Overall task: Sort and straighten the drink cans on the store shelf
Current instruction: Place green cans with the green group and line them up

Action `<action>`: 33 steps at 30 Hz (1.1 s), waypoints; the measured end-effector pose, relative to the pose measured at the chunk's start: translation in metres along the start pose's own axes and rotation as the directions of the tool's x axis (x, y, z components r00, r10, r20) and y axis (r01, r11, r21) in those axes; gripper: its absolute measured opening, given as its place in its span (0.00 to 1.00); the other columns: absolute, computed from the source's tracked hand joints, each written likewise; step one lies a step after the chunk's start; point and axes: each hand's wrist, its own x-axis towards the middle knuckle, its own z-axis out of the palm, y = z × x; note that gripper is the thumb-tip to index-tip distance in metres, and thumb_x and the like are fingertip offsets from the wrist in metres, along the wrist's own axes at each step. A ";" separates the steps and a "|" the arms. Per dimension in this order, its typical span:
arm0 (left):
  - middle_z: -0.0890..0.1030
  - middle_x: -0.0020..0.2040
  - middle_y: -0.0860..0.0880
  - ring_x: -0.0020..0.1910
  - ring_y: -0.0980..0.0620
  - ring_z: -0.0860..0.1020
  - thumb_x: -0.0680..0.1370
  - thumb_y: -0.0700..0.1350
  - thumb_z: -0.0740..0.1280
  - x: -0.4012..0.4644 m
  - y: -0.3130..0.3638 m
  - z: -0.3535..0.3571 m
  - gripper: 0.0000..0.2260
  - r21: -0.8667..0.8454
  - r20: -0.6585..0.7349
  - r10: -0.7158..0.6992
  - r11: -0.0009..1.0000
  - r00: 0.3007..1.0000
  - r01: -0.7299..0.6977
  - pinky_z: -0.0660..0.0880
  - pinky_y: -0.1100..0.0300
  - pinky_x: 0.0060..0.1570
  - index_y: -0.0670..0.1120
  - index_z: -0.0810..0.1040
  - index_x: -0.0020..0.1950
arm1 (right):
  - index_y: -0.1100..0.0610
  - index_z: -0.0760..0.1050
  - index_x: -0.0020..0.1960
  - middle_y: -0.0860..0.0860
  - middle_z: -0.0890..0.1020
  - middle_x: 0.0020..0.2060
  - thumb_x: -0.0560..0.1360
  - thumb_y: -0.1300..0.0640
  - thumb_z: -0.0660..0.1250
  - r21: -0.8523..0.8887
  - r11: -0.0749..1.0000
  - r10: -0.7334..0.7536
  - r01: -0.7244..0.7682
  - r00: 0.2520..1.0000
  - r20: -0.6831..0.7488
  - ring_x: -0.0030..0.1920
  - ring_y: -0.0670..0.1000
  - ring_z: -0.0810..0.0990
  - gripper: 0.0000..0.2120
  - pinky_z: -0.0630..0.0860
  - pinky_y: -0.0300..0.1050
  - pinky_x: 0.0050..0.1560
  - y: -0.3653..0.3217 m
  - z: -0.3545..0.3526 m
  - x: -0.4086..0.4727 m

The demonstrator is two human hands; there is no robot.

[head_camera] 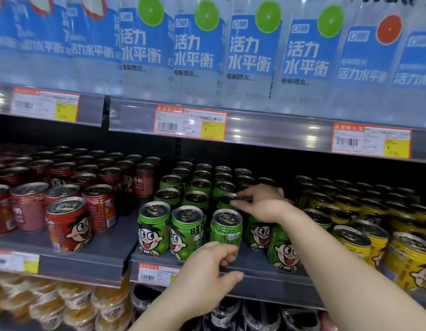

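Observation:
Green drink cans with a cartoon face stand in rows on the middle shelf point(259, 278). My left hand point(208, 266) grips the base of a front-row green can point(226, 229) whose label is turned sideways, barcode showing. My right hand point(259, 203) reaches over the front row and pinches the top rim of a green can in the second row point(225, 201). Two front green cans point(153, 229) to the left face forward. Another green can point(282, 252) sits further forward, under my right forearm.
Red cans point(68, 225) fill the shelf section to the left, some out of line. Yellow cans point(364, 240) crowd the right. Large water bottles with blue labels point(197, 48) stand on the shelf above. Price tags point(189, 125) line the shelf edges. Packaged cups point(64, 304) lie below.

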 end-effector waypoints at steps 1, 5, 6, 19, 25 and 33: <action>0.74 0.50 0.62 0.50 0.65 0.74 0.72 0.51 0.71 0.000 0.000 0.000 0.20 -0.006 0.000 -0.007 1.000 1.000 0.007 0.74 0.67 0.53 0.54 0.75 0.64 | 0.43 0.74 0.64 0.45 0.78 0.63 0.76 0.37 0.59 0.023 1.000 -0.013 0.014 1.000 -0.004 0.68 0.52 0.69 0.20 0.57 0.51 0.68 -0.002 0.001 -0.001; 0.75 0.51 0.62 0.51 0.65 0.74 0.73 0.50 0.71 0.000 0.000 -0.001 0.21 -0.017 0.003 -0.014 1.000 1.000 0.014 0.74 0.65 0.54 0.55 0.75 0.65 | 0.43 0.74 0.65 0.45 0.76 0.65 0.79 0.44 0.58 0.102 0.991 -0.086 0.085 0.996 0.008 0.67 0.51 0.70 0.16 0.60 0.49 0.70 -0.001 0.002 -0.003; 0.75 0.51 0.62 0.51 0.65 0.74 0.72 0.50 0.72 0.000 0.000 -0.001 0.21 -0.024 0.002 -0.015 1.000 1.000 0.015 0.74 0.65 0.54 0.55 0.75 0.65 | 0.43 0.74 0.65 0.45 0.76 0.65 0.80 0.45 0.58 0.163 0.983 -0.085 0.082 0.996 0.006 0.67 0.51 0.71 0.15 0.62 0.47 0.69 0.003 0.001 -0.004; 0.77 0.50 0.59 0.50 0.65 0.74 0.72 0.48 0.73 0.003 0.003 0.013 0.20 -0.108 0.002 -0.019 0.994 1.000 0.019 0.75 0.68 0.48 0.56 0.75 0.63 | 0.47 0.71 0.66 0.52 0.70 0.66 0.68 0.31 0.64 -0.256 0.950 0.186 -0.176 0.983 0.013 0.68 0.57 0.63 0.32 0.58 0.55 0.65 0.027 -0.014 -0.042; 0.78 0.50 0.58 0.50 0.65 0.75 0.71 0.47 0.74 0.004 0.001 0.013 0.20 -0.134 -0.008 -0.033 0.990 0.999 0.032 0.75 0.70 0.45 0.56 0.76 0.62 | 0.45 0.73 0.63 0.51 0.71 0.65 0.66 0.30 0.66 -0.157 0.976 0.155 -0.154 0.988 -0.005 0.68 0.56 0.62 0.31 0.60 0.53 0.62 0.022 -0.011 -0.033; 0.77 0.50 0.59 0.50 0.66 0.75 0.71 0.48 0.74 0.003 0.003 0.012 0.20 -0.140 0.028 -0.059 0.988 0.998 0.062 0.76 0.67 0.47 0.59 0.74 0.60 | 0.45 0.66 0.70 0.47 0.74 0.65 0.70 0.34 0.66 -0.033 0.993 0.112 -0.113 0.994 -0.004 0.70 0.54 0.63 0.32 0.58 0.51 0.64 0.023 -0.008 -0.030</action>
